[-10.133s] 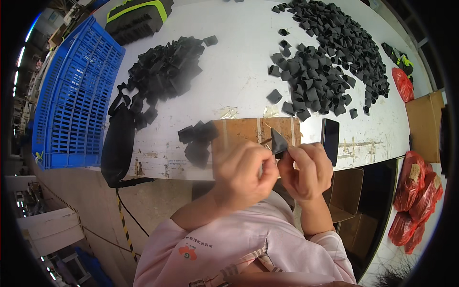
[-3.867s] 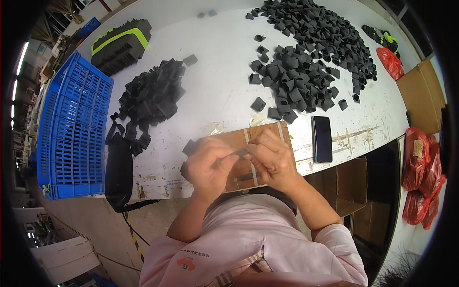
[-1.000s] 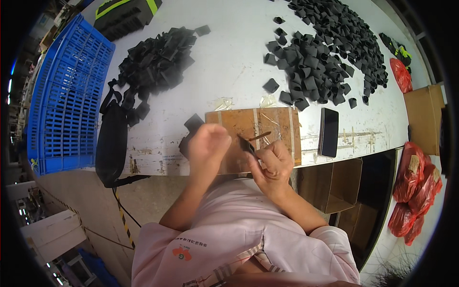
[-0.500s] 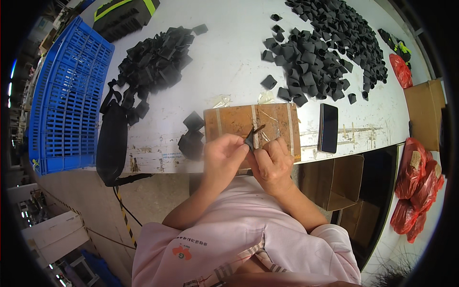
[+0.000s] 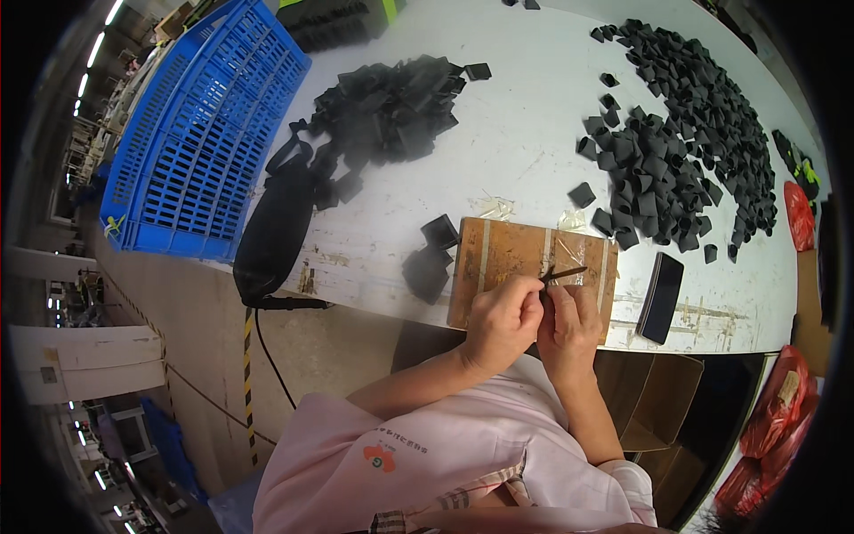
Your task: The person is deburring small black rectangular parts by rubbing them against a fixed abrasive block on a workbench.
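Observation:
Over the brown board (image 5: 475,285) at the table's front edge, my two hands meet. My left hand (image 5: 503,316) is closed, thumb and forefinger pinching a small dark piece of material (image 5: 544,287) mostly covered by the fingers. Against it, my right hand (image 5: 570,329) has its fingers curled in. A thin dark pointed tool (image 5: 569,272), like the tips of small scissors, sticks out above the right fingers; its handle is hidden. Several loose black fabric pieces (image 5: 440,231) lie just left of the board.
A heap of flat black pieces (image 5: 400,111) lies at left, beside a black padded pouch (image 5: 277,238) and a blue plastic crate (image 5: 191,142). Folded black loops (image 5: 654,173) are piled at right. A phone (image 5: 660,298) rests right of the board; red bags (image 5: 774,400) hang beyond the table.
The view has swung, so the table things appear farther right and tilted. My hands stay together over the board, and the pointed tool now lies more level, pointing right.

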Demonstrator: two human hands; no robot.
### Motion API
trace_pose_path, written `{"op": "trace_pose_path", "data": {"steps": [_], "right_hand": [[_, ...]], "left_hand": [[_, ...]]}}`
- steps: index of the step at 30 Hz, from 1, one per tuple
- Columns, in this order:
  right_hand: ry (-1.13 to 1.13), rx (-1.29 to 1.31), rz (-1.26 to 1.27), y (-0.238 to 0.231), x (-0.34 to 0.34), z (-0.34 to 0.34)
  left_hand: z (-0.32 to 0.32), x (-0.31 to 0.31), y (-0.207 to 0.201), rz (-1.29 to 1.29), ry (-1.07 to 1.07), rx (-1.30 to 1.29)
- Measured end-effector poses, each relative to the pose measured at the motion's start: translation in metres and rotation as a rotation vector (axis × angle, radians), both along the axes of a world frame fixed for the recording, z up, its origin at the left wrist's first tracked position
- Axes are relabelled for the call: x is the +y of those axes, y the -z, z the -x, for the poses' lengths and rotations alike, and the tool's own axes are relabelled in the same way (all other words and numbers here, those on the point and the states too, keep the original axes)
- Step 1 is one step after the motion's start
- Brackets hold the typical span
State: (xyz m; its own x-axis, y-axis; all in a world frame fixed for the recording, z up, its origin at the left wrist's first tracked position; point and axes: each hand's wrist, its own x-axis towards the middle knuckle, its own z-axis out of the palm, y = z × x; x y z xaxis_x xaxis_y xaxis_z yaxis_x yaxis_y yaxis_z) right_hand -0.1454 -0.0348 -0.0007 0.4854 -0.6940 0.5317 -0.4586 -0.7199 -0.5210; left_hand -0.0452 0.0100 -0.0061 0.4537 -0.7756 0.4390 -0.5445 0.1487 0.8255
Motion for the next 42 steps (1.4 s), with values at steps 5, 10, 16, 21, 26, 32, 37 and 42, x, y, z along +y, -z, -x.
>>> {"op": "trace_pose_path", "data": {"steps": [5, 10, 16, 21, 26, 32, 37, 42], "right_hand": [[0.139, -0.143, -0.357, -0.002, -0.006, 0.006], [-0.192, -0.867, -1.456, -0.003, -0.013, 0.017], [-0.441, -0.939, -1.755, -0.031, -0.018, 0.011], [-0.34, -0.601, -1.169, -0.061, -0.042, 0.006], [-0.458, -0.618, -1.385, -0.024, -0.05, 0.005], [-0.25, -0.401, -0.95, -0.024, -0.043, 0.008], [-0.11, -0.308, -0.247, -0.04, -0.032, 0.013], [-0.13, -0.321, -0.248, -0.049, -0.026, 0.005]], "left_hand": [[-0.022, -0.005, -0.016, -0.288, 0.36, 1.407], [-0.023, -0.002, -0.029, -0.326, 0.38, 1.173], [0.0, -0.008, -0.029, -0.017, 0.067, 0.565], [-0.038, -0.022, -0.051, -0.023, 0.638, 1.662], [-0.04, -0.021, -0.026, -0.145, 0.716, 1.821], [-0.03, -0.021, -0.032, -0.081, 0.298, 0.55], [-0.034, -0.034, -0.051, 0.125, 0.446, 0.006], [-0.026, -0.029, -0.041, 0.146, 0.405, 0.505]]}}
